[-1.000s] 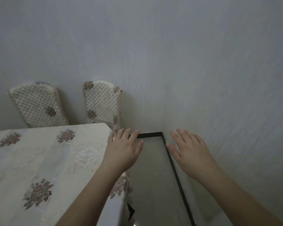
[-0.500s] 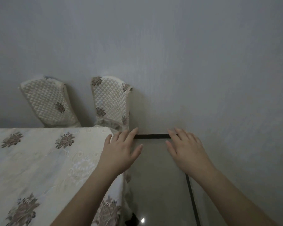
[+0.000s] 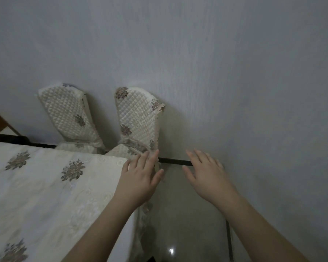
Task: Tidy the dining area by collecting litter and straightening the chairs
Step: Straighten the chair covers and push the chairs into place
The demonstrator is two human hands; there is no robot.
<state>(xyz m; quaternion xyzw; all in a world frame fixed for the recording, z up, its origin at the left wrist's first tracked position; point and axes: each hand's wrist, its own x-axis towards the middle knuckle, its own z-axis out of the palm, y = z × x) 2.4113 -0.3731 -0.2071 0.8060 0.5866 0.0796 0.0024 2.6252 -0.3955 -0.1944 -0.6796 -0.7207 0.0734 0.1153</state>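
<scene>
- Cream floral tablecloth covers the table at the near left.
- The left hand hovers at the table's far corner, fingers straight and slightly spread, holding nothing.
- The right hand hovers over the glossy floor, fingers spread.
- Beyond stand the right quilted chair and the left quilted chair, backs against the grey wall.

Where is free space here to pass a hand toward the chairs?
Free: the floor strip between the table's cloth edge and the wall. Crowded: the table corner, where the left hand nears the right chair.
</scene>
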